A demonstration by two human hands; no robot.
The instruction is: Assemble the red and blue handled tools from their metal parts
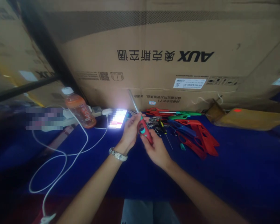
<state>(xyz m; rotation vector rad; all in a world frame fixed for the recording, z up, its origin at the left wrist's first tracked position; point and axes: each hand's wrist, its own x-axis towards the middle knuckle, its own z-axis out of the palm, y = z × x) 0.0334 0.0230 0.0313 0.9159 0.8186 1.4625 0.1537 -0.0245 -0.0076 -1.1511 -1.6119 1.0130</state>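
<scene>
Two-handed hold: left hand (131, 132) pinches the red lighter (148, 135) at its front, right hand (158, 151) curls round its rear, above the blue tabletop (137, 177); a firm rear grip should steady the metal tube (133, 101), aimed far, right of the lit phone (122, 119).

A screwdriver (162, 126) and loose casings (208, 146) suggest a workshop.

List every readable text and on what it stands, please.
"AUX 奥克斯空调", inverted: large carton
"师傅您辛苦了!请在搬运时对我温柔些,谢谢您": large carton
"AUX", partly hidden: left carton
"25": white label
Too blurred or small: bottle, phone screen, other print.
</scene>
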